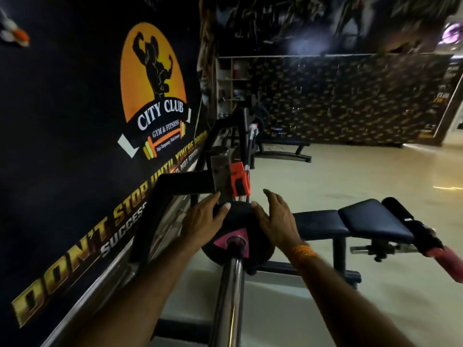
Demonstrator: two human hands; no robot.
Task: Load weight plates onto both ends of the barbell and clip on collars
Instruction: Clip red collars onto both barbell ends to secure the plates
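Note:
A black weight plate (236,219) with pink markings around its hole sits on the chrome barbell sleeve (228,296), which runs from the bottom of the view away from me. My left hand (203,219) grips the plate's left rim, thumb over its top. My right hand (275,219) presses on the right rim with the fingers spread. Just beyond the plate, an orange collar (240,181) sits by the rack's steel upright (220,171). The far end of the bar is hidden behind the rack.
A black rack arm (180,182) stands to the left against a dark wall with a gym logo (154,96). A padded bench (350,221) lies to the right, with a pink-tipped roller (443,259). Another bench (283,145) stands farther back on pale floor.

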